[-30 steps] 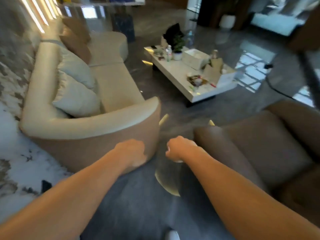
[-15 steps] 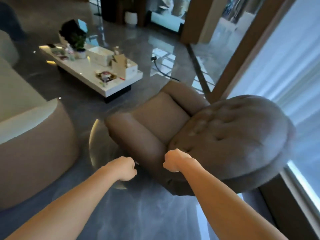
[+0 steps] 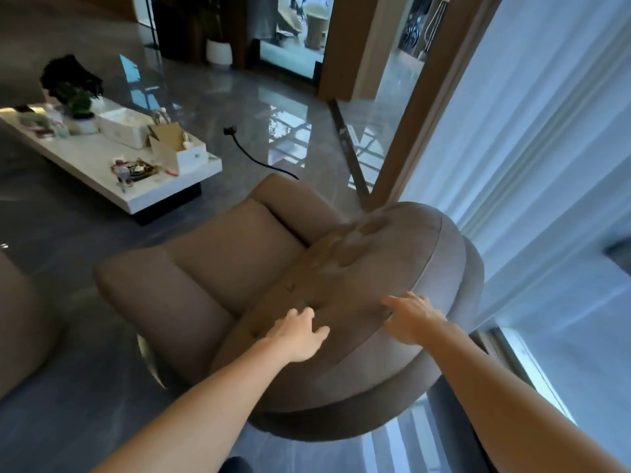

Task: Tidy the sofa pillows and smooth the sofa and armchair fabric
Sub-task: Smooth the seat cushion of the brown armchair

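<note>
A brown armchair [image 3: 218,254] fills the middle of the head view, seen from behind and above. Its round tufted back cushion [image 3: 372,268] faces up towards me. My left hand [image 3: 297,336] lies open on the lower left of that cushion, fingers spread. My right hand [image 3: 409,319] rests open on the cushion's lower right, near its piped edge. Neither hand holds anything. A sliver of the sofa's brown arm [image 3: 20,319] shows at the far left; its pillows are out of view.
A white coffee table [image 3: 102,165] with boxes, a potted plant and small items stands at the upper left. A black cable [image 3: 252,155] trails across the glossy grey floor. White curtains [image 3: 546,165] hang close on the right, beside a wooden frame.
My view swung right from the sofa to the armchair. Both fists have opened and now lie flat on the armchair's back cushion.
</note>
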Tool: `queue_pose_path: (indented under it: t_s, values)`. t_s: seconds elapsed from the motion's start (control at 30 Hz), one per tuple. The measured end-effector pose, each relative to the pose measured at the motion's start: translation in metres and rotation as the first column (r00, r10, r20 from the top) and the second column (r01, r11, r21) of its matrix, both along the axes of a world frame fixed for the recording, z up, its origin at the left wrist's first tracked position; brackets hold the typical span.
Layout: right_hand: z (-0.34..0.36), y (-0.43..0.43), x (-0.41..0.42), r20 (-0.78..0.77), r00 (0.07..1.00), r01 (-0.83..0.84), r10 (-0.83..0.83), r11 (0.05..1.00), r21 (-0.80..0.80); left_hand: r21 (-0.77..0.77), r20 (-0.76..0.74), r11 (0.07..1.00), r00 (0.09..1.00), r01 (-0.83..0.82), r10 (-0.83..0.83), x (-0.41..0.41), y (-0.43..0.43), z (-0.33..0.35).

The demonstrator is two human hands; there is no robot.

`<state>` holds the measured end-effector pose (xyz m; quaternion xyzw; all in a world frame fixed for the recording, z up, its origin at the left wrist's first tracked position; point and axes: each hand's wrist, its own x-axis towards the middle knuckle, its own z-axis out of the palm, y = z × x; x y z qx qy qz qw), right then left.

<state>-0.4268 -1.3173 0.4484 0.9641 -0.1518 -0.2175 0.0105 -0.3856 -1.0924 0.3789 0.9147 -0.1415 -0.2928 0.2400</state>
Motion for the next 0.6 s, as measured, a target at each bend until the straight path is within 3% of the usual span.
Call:
queue_pose_path:
  t_s: [0.13,0.27,0.6]
  values:
    - [-0.015,-0.102,0.087,0.096,0.995,0.027,-0.027,1.0,-0.001,-0.082,0.036,0.995,0.997,-0.061,0.064,0.084,-0.115,-0.003]
    - [-0.021,-0.096,0.091,0.227,0.969,-0.088,0.097,0.995,-0.047,-0.11,0.079,0.992,0.995,-0.056,0.065,0.092,-0.137,0.0]
    - [-0.047,-0.252,0.241,0.034,0.996,-0.082,0.082,0.997,-0.017,0.011,-0.022,0.984,0.983,-0.18,0.181,0.153,-0.249,-0.009]
